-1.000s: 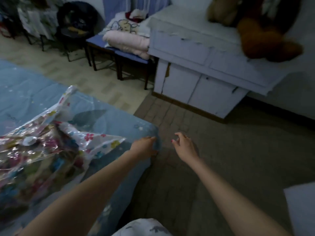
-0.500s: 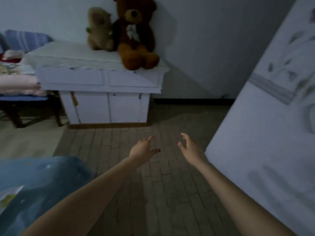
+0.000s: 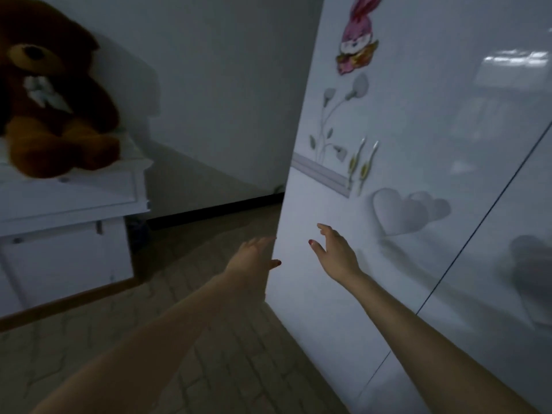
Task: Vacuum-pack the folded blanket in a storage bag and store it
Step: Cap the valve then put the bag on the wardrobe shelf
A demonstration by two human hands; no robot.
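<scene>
Reaching forward with both arms, we have nothing in either hand. Far off to the left of the left hand, a brown teddy bear [image 3: 50, 97] sits on a white cabinet [image 3: 68, 204], out of our way. The left hand [image 3: 254, 261] has its fingers loosely spread and sits at the near edge of the white wardrobe door [image 3: 418, 144], probably to pull that door open; whether it touches the edge we cannot tell. Just to its right, the right hand [image 3: 336, 252] is open too, fingers apart, held before the door panel below the rabbit sticker [image 3: 357, 46]. The bagged blanket is out of sight, so storing it is not yet done.
</scene>
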